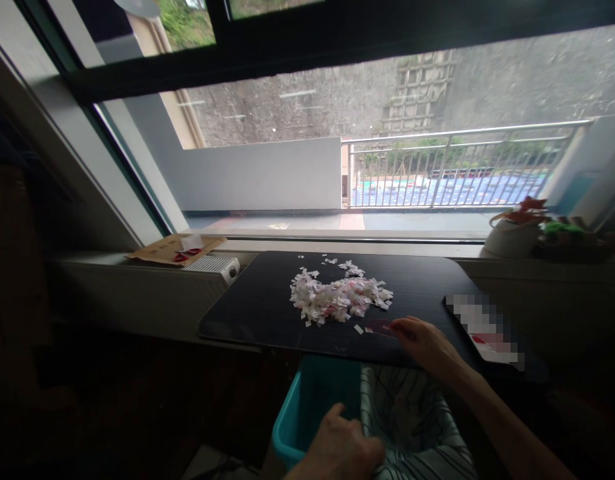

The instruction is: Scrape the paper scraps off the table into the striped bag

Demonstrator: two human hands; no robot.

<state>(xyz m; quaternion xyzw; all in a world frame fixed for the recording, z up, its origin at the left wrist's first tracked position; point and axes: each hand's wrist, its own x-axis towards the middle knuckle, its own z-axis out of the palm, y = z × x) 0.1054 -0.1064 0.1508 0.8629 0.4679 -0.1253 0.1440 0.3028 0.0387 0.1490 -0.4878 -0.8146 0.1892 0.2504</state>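
A loose heap of small white and pinkish paper scraps (337,297) lies on the dark tabletop (267,327). My right hand (417,339) is closed around the end of a thin, translucent pink strip (381,325), held low over the table just in front of the heap. Two stray scraps lie near the strip's tip. Below the table edge, my left hand (340,445) rests at the near rim of a teal bin (286,423), its fingers curled and partly hidden. Beside the bin is a striped cloth-lined container (412,407), partly covered by shadow.
At the table's right lies a dark phone-like object with a blurred surface (487,333). Brown paper with red items (180,248) lies on the left sill, above a radiator (212,268). A white pot (512,237) stands on the right sill, before a large window.
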